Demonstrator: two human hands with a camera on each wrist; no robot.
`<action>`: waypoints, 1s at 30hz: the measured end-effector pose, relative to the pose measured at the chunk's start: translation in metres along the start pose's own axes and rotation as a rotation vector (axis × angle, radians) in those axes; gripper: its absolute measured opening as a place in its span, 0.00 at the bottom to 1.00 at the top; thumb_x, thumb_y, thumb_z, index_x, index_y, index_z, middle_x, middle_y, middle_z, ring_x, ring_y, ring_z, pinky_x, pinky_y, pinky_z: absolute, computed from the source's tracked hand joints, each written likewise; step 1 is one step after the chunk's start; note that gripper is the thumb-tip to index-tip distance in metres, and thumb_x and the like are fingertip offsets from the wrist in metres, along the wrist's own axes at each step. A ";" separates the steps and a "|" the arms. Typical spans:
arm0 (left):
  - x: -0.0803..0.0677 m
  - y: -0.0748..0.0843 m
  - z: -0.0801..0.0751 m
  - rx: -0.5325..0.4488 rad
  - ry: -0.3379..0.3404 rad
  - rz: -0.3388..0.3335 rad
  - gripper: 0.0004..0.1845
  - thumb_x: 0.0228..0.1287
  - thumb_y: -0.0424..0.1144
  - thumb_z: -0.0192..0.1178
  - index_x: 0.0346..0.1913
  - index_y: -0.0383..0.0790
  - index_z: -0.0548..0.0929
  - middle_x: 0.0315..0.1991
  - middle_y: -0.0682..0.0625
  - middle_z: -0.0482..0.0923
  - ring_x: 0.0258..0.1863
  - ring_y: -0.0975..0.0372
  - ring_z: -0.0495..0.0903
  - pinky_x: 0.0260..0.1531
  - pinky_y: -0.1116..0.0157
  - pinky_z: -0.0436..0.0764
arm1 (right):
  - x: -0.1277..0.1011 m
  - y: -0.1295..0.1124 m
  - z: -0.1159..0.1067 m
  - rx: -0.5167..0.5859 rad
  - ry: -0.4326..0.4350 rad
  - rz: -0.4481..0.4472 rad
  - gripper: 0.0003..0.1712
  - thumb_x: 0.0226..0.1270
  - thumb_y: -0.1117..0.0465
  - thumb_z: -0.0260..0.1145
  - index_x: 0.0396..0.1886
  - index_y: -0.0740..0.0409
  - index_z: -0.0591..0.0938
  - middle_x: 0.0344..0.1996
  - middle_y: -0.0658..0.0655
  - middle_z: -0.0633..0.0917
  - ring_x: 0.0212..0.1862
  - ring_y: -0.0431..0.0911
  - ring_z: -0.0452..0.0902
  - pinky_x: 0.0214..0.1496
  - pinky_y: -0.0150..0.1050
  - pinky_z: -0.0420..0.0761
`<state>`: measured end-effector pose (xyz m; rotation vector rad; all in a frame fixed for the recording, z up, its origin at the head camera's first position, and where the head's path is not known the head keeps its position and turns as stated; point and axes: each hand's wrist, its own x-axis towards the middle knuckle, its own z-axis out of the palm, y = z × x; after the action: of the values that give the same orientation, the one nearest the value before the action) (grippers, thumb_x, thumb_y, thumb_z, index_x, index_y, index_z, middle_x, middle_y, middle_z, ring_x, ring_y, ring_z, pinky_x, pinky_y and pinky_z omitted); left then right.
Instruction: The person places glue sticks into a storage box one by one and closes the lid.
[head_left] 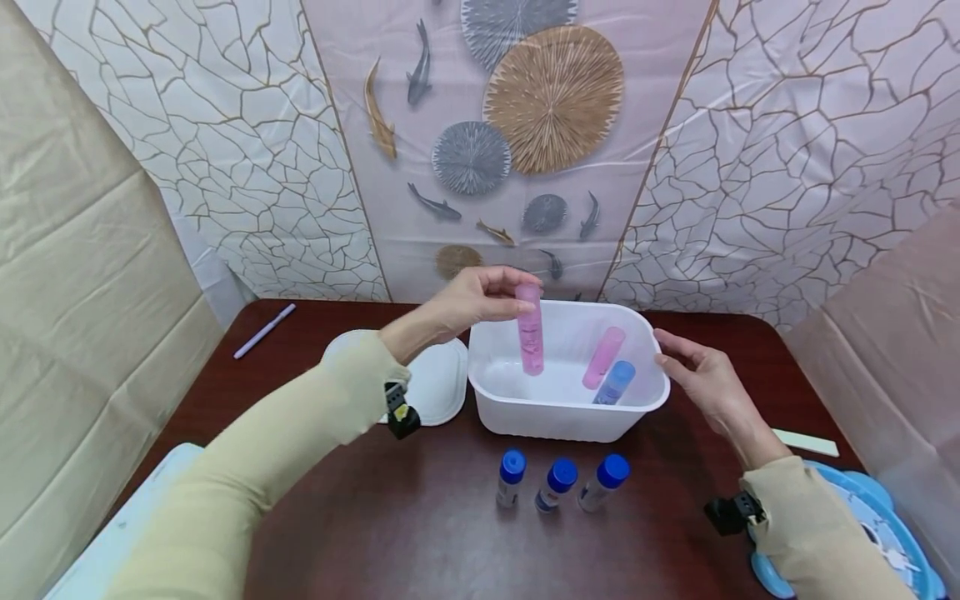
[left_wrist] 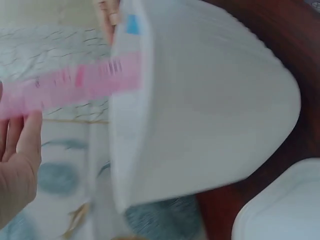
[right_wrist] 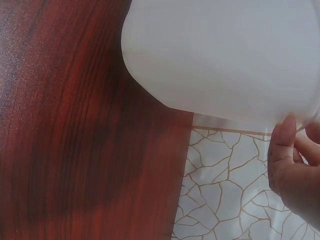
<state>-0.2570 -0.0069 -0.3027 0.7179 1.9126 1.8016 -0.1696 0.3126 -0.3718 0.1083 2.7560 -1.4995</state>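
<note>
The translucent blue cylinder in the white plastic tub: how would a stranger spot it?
On the dark reddish-brown table stands a white plastic tub with a person's right hand at its rim. Inside, towards that hand, a translucent blue cylinder sits beside a translucent pink cylinder. It is the only blue piece inside; the three clear, blue-capped bottles stand outside.

From my station, the left hand point(head_left: 491, 296) and right hand point(head_left: 701, 379) look bare. I see a cream left sleeve point(head_left: 285, 446) and matching right sleeve point(head_left: 821, 517), creased near the wrists. The left camera point(head_left: 401, 412) is black and boxy with 1 yellow patch; the right camera point(head_left: 731, 514), black with grey details.
</note>
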 end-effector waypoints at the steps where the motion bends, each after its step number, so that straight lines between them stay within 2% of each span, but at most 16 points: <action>1: 0.005 -0.006 0.005 0.011 0.020 0.002 0.20 0.59 0.26 0.62 0.55 0.29 0.77 0.37 0.51 0.81 0.37 0.66 0.79 0.47 0.65 0.80 | 0.000 0.000 0.000 0.002 0.000 -0.002 0.31 0.72 0.53 0.55 0.70 0.59 0.63 0.66 0.66 0.66 0.47 0.30 0.70 0.41 0.16 0.74; 6: 0.025 -0.037 0.025 0.069 0.064 -0.025 0.19 0.57 0.27 0.64 0.53 0.29 0.78 0.41 0.43 0.82 0.34 0.67 0.79 0.42 0.69 0.80 | 0.000 0.001 0.000 0.002 0.001 -0.012 0.31 0.71 0.53 0.56 0.69 0.60 0.64 0.66 0.67 0.67 0.54 0.40 0.70 0.41 0.15 0.73; 11: 0.040 -0.057 0.041 0.119 0.077 -0.068 0.19 0.55 0.27 0.65 0.51 0.30 0.80 0.46 0.37 0.81 0.35 0.68 0.78 0.39 0.74 0.79 | -0.001 0.001 0.000 0.007 0.008 -0.022 0.31 0.71 0.54 0.56 0.69 0.62 0.64 0.65 0.67 0.68 0.53 0.38 0.70 0.43 0.17 0.74; 13: 0.045 -0.062 0.046 0.134 0.081 -0.079 0.18 0.55 0.26 0.66 0.51 0.30 0.80 0.46 0.37 0.81 0.36 0.67 0.78 0.38 0.75 0.78 | 0.000 0.001 0.000 0.007 0.010 -0.026 0.30 0.71 0.54 0.56 0.69 0.62 0.64 0.65 0.67 0.68 0.54 0.41 0.71 0.43 0.17 0.74; 18: 0.054 -0.069 0.055 0.171 0.091 -0.098 0.18 0.53 0.26 0.67 0.49 0.31 0.81 0.44 0.39 0.82 0.36 0.67 0.78 0.37 0.76 0.78 | 0.000 0.000 0.000 0.009 0.014 -0.032 0.30 0.72 0.55 0.56 0.69 0.63 0.64 0.65 0.68 0.68 0.56 0.47 0.70 0.42 0.16 0.73; 24: 0.061 -0.071 0.060 0.177 0.114 -0.127 0.17 0.52 0.25 0.67 0.48 0.31 0.82 0.44 0.38 0.82 0.34 0.67 0.77 0.36 0.76 0.77 | 0.000 0.001 -0.001 0.014 0.008 -0.032 0.31 0.71 0.54 0.56 0.69 0.62 0.64 0.65 0.67 0.67 0.51 0.35 0.70 0.43 0.18 0.75; 30: 0.066 -0.075 0.062 0.204 0.139 -0.153 0.17 0.50 0.25 0.68 0.46 0.33 0.83 0.43 0.40 0.83 0.33 0.68 0.77 0.35 0.77 0.76 | 0.000 0.001 -0.001 0.015 0.010 -0.039 0.30 0.71 0.55 0.56 0.68 0.63 0.64 0.65 0.68 0.68 0.50 0.32 0.70 0.43 0.17 0.74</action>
<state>-0.2763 0.0804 -0.3787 0.5050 2.2020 1.6170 -0.1691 0.3137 -0.3724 0.0632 2.7709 -1.5333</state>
